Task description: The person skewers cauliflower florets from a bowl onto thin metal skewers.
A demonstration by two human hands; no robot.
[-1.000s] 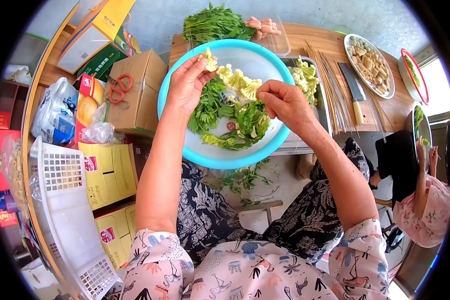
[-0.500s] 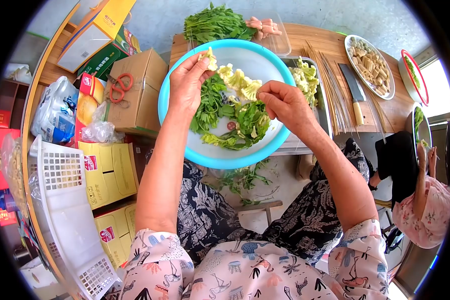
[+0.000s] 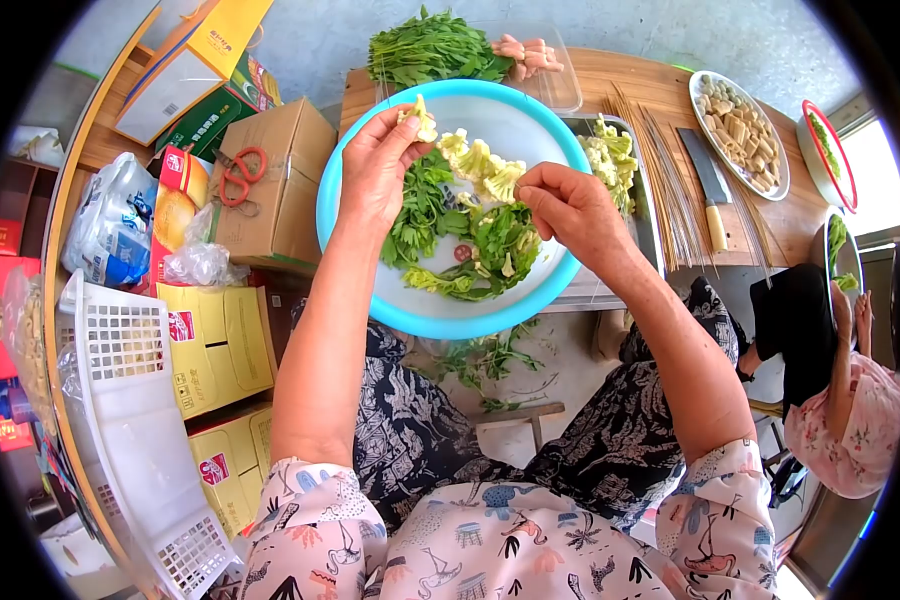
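Note:
My left hand [image 3: 375, 165] is closed in a pinch on a pale cauliflower floret [image 3: 422, 122]. Several more florets [image 3: 482, 165] run in a row, as on a skewer, from there toward my right hand [image 3: 575, 205]. Thumb and fingers of that hand are pinched at the row's right end; the stick itself is hardly visible. Both hands are over a white basin with a blue rim [image 3: 328, 215]. Leafy greens [image 3: 505, 240] and bits of cauliflower lie in the basin below the row.
On the wooden table [image 3: 595, 70] are thin sticks [image 3: 660, 180], a cleaver [image 3: 708, 185], a plate of rolled pieces [image 3: 735, 125], a tray of cauliflower [image 3: 610, 160] and bundled greens [image 3: 435, 50]. Scissors [image 3: 238, 180] lie on a carton at left. Another person [image 3: 850, 420] sits at right.
My left hand and its floret have shifted very slightly to the right. My right hand stays nearly still. The other person's hands at the far right have moved a little.

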